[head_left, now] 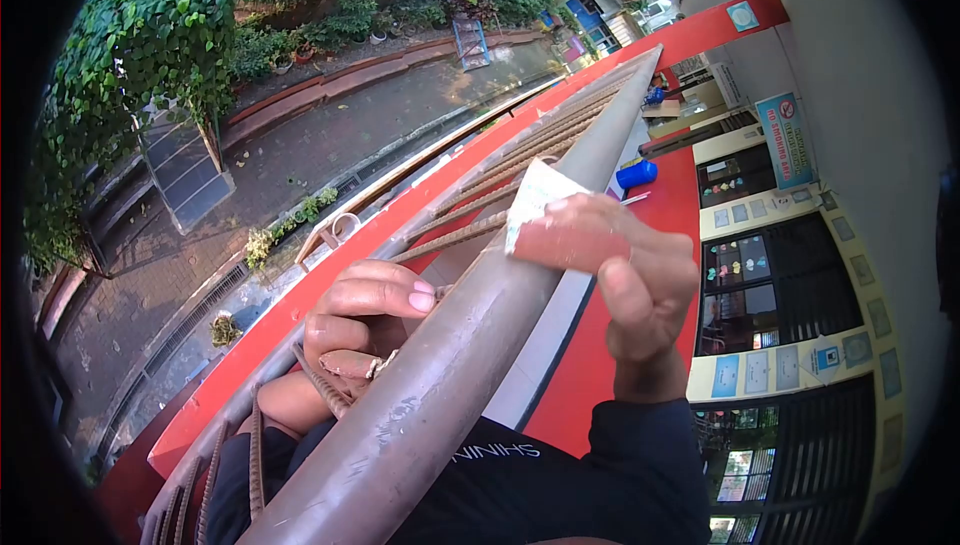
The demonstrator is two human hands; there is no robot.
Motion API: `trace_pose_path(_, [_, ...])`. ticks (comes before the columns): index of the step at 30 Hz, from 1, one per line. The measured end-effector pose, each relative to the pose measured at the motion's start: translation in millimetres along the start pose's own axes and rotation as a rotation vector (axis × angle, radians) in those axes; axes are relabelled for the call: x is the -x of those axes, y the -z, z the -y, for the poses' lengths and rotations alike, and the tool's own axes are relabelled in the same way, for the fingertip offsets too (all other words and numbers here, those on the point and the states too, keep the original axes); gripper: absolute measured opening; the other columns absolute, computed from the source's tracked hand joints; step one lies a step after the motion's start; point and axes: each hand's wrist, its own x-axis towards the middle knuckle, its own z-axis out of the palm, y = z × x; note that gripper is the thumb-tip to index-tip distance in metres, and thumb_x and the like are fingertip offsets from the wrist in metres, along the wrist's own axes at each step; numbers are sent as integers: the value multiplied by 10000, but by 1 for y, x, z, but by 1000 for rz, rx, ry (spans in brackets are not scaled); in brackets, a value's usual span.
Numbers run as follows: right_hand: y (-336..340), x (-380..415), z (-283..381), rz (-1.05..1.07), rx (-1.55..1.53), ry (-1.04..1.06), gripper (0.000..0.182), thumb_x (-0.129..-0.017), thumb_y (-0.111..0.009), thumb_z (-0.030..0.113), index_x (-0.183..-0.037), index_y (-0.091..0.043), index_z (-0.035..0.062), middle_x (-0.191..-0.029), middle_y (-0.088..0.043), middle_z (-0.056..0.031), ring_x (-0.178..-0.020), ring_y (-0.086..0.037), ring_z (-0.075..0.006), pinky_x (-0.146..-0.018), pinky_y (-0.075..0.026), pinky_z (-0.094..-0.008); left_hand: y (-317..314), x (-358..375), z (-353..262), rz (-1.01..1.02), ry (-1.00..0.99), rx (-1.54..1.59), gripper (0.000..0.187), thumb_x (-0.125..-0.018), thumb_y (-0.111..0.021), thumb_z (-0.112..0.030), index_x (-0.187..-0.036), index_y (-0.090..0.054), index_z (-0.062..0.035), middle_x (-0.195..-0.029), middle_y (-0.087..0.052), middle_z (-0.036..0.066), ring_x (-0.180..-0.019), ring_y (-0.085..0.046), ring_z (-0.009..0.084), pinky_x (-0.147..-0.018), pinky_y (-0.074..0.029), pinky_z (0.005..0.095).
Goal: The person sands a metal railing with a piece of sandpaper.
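A thick grey-brown metal pipe [430, 375] runs diagonally from the bottom of the view to the upper right, with pale scuffs on its surface. My right hand [640, 265] holds a folded piece of sandpaper [545, 210], reddish-brown on one side and whitish on the other, against the top of the pipe. Curled beside the pipe's left side, my left hand [355, 320] has bent fingers near a ribbed bar [325, 385]; a ring shows on one finger. What its fingers grip, if anything, is hidden.
Ribbed bars [480, 210] slope beneath the pipe. A red ledge [250, 385] runs along the left. A blue container [636, 174] sits beyond my right hand. Windows [765, 275] and a sign [785, 140] are on the right; plants [150, 35] and a paved path [310, 135] lie below left.
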Motion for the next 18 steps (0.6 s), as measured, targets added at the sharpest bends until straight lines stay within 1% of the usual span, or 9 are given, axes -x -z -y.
trace_pose_path(2, [15, -3, -62, -183, 120, -371, 352, -964, -462, 86, -1120, -743, -58, -1019, -743, -190, -1019, -707, -317, -1003, -499, -447, 2, -3, -5, 15, -23, -6, 649, -1041, -241, -669, -846, -397, -70, -990, -624, 239, -874, -646, 337, -762, -579, 414])
trace_pose_path(3, [23, 2, -83, -274, 160, -569, 355, -963, -461, 85, -1124, -743, -58, -1014, -742, -191, -1023, -705, -320, -1006, -496, -452, 2, -7, -9, 48, 4, -3, 446, -1070, -337, -481, -890, -403, -79, -1054, -629, 234, -932, -648, 328, -811, -572, 426])
trace_pose_path(4, [13, 4, -64, -275, 165, -576, 355, -963, -461, 85, -1124, -743, -58, -1014, -742, -191, -1023, -705, -320, -1006, -496, -452, 2, -8, -12, 83, 32, 1, 265, -1100, -434, -294, -934, -409, -88, -1118, -633, 229, -990, -650, 320, -859, -564, 437])
trace_pose_path(6, [-14, -5, -17, -103, 166, -73, 355, -964, -462, 81, -1140, -735, -60, -1009, -736, -188, -1011, -699, -326, -1004, -494, -455, 7, -6, -7, 98, 37, -11, 267, -1100, -430, -292, -932, -411, -86, -1112, -634, 230, -986, -647, 319, -856, -563, 437])
trace_pose_path(9, [-8, 6, -12, -90, 55, 26, 343, -963, -474, 78, -1146, -723, -73, -1062, -731, -188, -1016, -697, -332, -1011, -492, -455, 6, -4, -9, 101, 60, 5, 275, -1101, -425, -298, -928, -412, -84, -1103, -635, 229, -980, -644, 317, -851, -563, 435])
trace_pose_path(11, [1, 0, -56, -336, 112, -477, 463, -957, -402, 165, -1153, -715, -114, -1094, -736, -206, -1035, -678, -337, -1029, -470, -429, 2, -6, -9, 60, 33, 29, 282, -1102, -424, -304, -926, -411, -84, -1099, -635, 228, -978, -643, 316, -849, -563, 433])
trace_pose_path(13, [2, 4, -56, -366, 137, -493, 464, -960, -397, 166, -1145, -715, -116, -1099, -734, -213, -1031, -683, -318, -1014, -480, -408, -2, -9, -14, 47, 54, 9, 298, -1106, -403, -323, -926, -402, -85, -1091, -637, 229, -974, -644, 310, -842, -563, 426])
trace_pose_path(15, [-18, 2, -17, -125, 227, -38, 401, -997, -425, 138, -1155, -720, -84, -1084, -733, -196, -1040, -698, -316, -992, -504, -383, 4, -6, -9, 91, 42, -7, 310, -1109, -382, -334, -925, -398, -85, -1090, -641, 226, -965, -645, 308, -836, -561, 426])
trace_pose_path(18, [-6, 15, -25, -96, 18, 70, 398, -997, -429, 138, -1145, -721, -89, -1104, -729, -208, -1067, -690, -329, -1007, -494, -383, 3, -5, -13, 60, 76, -5, 319, -1106, -388, -353, -922, -397, -93, -1091, -645, 220, -952, -646, 307, -834, -560, 423])
